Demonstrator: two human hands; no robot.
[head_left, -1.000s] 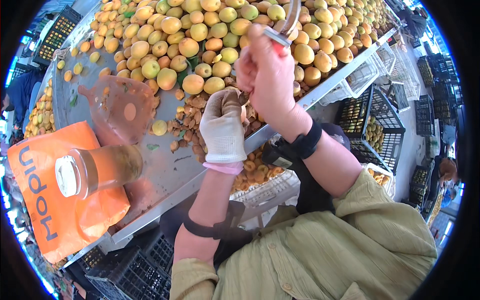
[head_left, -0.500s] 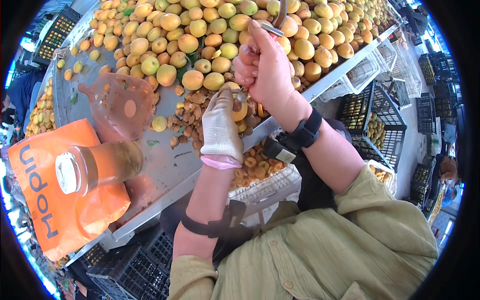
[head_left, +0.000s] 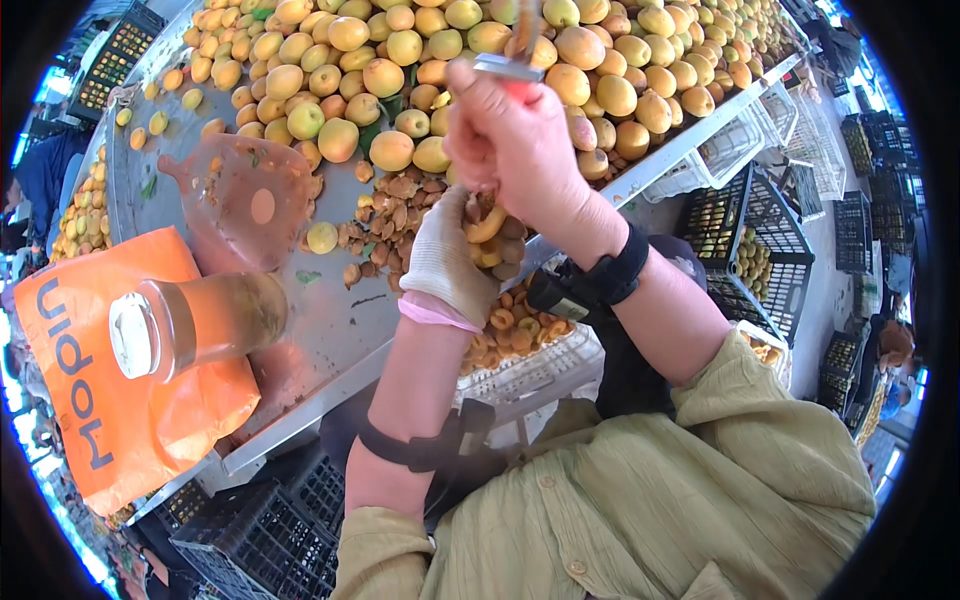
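My right hand (head_left: 525, 150) is closed around a red-handled tool (head_left: 509, 67). A metal crosspiece and a curved, blurred upper end stick out above the fist. Just below and touching it, my left hand (head_left: 448, 250), in a white knit glove with a pink cuff under it, is closed on cut apricot pieces (head_left: 487, 226). Its fingertips are partly hidden by the right hand. Beside the glove lies a heap of brown apricot pits (head_left: 398, 215). Whole apricots (head_left: 390, 150) are piled behind both hands. Under the table edge, apricot halves (head_left: 512, 330) fill a white crate (head_left: 545, 365).
On the metal table (head_left: 340, 320) at left are an orange bag (head_left: 90, 400), a jar of cloudy liquid (head_left: 215, 320) with a white lid and a translucent pinkish plastic container (head_left: 240, 200). Black crates (head_left: 765, 230) stand right of the table, others (head_left: 265, 540) below left.
My right hand has moved left and slightly down with the tool, now overlapping the left fingertips. The gloved left hand has turned a little, still holding the apricot pieces.
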